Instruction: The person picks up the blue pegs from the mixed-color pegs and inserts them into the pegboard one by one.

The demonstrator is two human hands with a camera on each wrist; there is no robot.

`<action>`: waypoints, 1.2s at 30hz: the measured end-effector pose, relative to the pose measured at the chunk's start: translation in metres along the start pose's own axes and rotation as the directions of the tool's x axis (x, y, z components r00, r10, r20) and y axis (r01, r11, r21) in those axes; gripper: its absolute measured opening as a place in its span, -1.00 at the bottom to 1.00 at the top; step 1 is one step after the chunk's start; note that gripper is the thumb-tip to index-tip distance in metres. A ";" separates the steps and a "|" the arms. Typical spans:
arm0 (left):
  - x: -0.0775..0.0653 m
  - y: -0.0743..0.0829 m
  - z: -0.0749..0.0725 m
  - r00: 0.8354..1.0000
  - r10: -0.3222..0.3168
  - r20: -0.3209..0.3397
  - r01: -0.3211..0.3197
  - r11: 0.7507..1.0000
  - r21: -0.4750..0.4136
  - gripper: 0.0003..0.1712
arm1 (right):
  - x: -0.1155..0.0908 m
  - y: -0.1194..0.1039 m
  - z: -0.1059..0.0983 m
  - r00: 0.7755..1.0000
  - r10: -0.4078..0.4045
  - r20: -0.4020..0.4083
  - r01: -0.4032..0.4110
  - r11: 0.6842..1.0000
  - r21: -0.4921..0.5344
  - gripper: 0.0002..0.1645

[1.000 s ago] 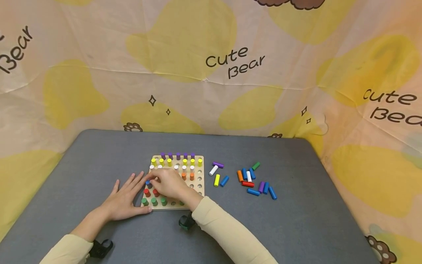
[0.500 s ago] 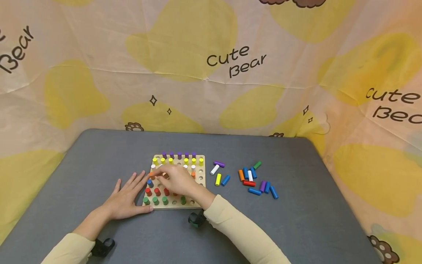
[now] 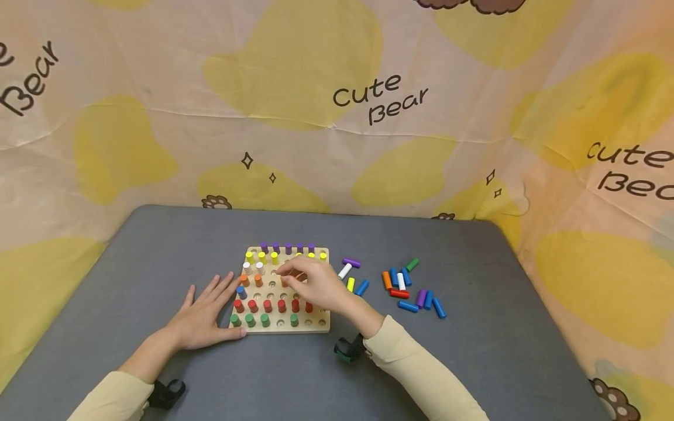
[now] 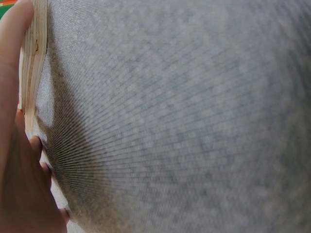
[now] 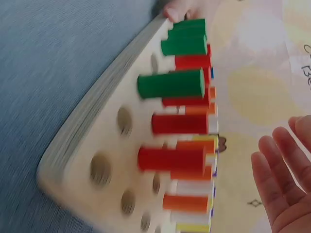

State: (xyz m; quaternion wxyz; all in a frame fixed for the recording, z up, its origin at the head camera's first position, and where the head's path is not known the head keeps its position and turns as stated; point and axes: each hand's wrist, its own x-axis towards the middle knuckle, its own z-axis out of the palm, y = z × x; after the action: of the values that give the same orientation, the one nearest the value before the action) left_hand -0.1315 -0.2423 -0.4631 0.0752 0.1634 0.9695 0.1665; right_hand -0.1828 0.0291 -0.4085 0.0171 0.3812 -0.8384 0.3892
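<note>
A wooden pegboard (image 3: pixel 274 330) on the table holds upright pegs in colour rows: purple (image 3: pixel 288 248), yellow (image 3: pixel 262 258), white (image 3: pixel 260 269), orange (image 3: pixel 258 281), one blue peg (image 3: pixel 241 292), red (image 3: pixel 267 306) and green (image 3: pixel 250 320). Over the board's right half hovers my right hand (image 3: pixel 318 286), thumb and index finger apart. No peg shows among its fingers (image 5: pixel 279 182) in the right wrist view. Spread flat at the board's left side, my left hand (image 3: pixel 200 321) has its thumb (image 4: pixel 12 53) against the wooden edge. Some pegs are hidden behind the right hand.
Right of the board lie loose pegs: a purple peg (image 3: pixel 351 263), a white peg (image 3: pixel 344 271), a yellow peg (image 3: pixel 350 285) and a blue peg (image 3: pixel 361 287). Farther right is a mixed group, including a red peg (image 3: pixel 399 293) and a green peg (image 3: pixel 412 265). A printed cloth (image 3: pixel 295 146) hangs behind.
My right hand has moved right across the board from its left side, uncovering orange, white and red pegs there. The left hand stays in place.
</note>
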 end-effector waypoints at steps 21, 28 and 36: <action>0.001 0.000 0.001 1.000 -0.004 0.000 0.004 1.000 0.001 0.25 | -0.047 0.061 -0.046 0.999 -0.016 0.043 0.019 0.998 -0.063 -0.69; 0.000 -0.001 0.003 1.000 -0.007 -0.003 0.007 1.000 0.003 0.24 | -0.059 0.075 -0.057 0.996 0.033 0.088 -0.026 0.997 -0.074 -0.61; -0.001 0.000 0.002 1.000 -0.002 -0.010 0.002 1.000 -0.004 0.23 | -0.069 0.091 -0.064 0.979 0.152 0.136 -0.139 0.986 -0.097 -0.55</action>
State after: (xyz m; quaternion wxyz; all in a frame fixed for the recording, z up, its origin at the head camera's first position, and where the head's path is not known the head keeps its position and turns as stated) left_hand -0.1305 -0.2418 -0.4649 0.0709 0.1612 0.9697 0.1693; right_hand -0.2105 0.1520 -0.4444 -0.0549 0.3446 -0.8793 0.3242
